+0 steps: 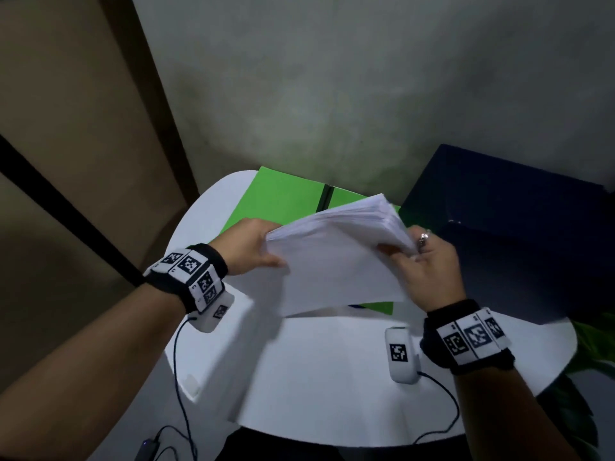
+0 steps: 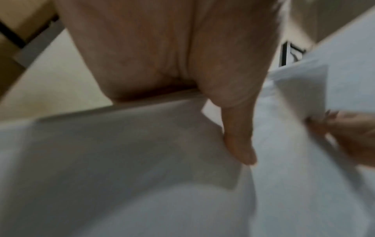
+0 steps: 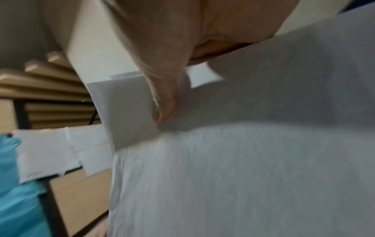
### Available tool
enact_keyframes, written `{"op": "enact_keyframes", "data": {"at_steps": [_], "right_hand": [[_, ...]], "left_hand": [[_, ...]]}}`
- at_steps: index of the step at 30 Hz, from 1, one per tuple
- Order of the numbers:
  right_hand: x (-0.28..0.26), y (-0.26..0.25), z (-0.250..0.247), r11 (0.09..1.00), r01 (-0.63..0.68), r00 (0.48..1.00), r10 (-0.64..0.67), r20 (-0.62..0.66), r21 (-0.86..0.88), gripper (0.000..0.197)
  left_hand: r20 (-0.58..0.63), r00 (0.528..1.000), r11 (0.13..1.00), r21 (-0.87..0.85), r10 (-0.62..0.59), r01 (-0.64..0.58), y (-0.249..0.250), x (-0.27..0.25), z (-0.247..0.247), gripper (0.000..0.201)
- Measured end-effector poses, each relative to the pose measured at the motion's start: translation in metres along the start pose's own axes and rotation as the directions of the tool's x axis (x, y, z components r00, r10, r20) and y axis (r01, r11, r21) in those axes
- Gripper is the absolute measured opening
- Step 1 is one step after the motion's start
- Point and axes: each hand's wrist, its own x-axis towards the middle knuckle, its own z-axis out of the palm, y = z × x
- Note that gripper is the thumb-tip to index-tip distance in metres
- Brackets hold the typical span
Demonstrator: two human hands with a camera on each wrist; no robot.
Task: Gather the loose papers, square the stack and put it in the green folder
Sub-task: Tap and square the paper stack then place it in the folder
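A thick stack of white papers point(image 1: 336, 257) is held tilted in the air above the round white table point(image 1: 316, 377). My left hand point(image 1: 256, 247) grips its left edge, thumb on top, and my right hand point(image 1: 422, 261) grips its right edge. The thumb of the left hand point(image 2: 239, 141) lies on the top sheet of the paper stack point(image 2: 142, 176); the thumb of the right hand point(image 3: 162, 102) presses on the paper stack point(image 3: 243, 160). The green folder point(image 1: 283, 201) lies open flat on the table behind and partly under the stack.
A dark blue box point(image 1: 519, 234) stands at the table's right, close to my right hand. A grey wall rises behind the table. Cables and a small black device point(image 1: 146, 449) hang off the table's front left. Green leaves point(image 1: 595, 347) show at the right.
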Motion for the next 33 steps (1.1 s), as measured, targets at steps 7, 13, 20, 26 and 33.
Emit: {"op": "enact_keyframes", "data": {"at_steps": [7,13,20,26,33], "right_hand": [[-0.024,0.038,0.007,0.917,-0.255,0.945,0.304,-0.125,0.305,0.014],[-0.067,0.063,0.026,0.925,-0.286,0.916,0.341,-0.213,0.252,0.017],[-0.078,0.080,0.027,0.858,-0.410,0.841,0.487,-0.235,0.310,0.015],[-0.076,0.077,0.017,0.922,-0.301,0.898,0.360,-0.252,0.243,0.026],[-0.070,0.070,0.019,0.971,-0.195,0.900,0.232,-0.369,0.137,0.019]], "left_hand": [[-0.250,0.925,0.957,-0.040,-0.287,0.286,-0.031,-0.005,0.003,0.029],[-0.450,0.872,0.956,0.113,-0.193,0.271,-0.005,-0.019,0.033,0.024],[-0.122,0.970,0.864,0.443,-0.208,0.241,-0.012,-0.018,0.038,0.023],[-0.018,0.988,0.809,0.572,-0.152,0.135,-0.012,-0.016,0.030,0.026],[-0.013,1.000,0.838,0.545,-0.015,0.020,-0.005,-0.017,0.032,0.049]]}}
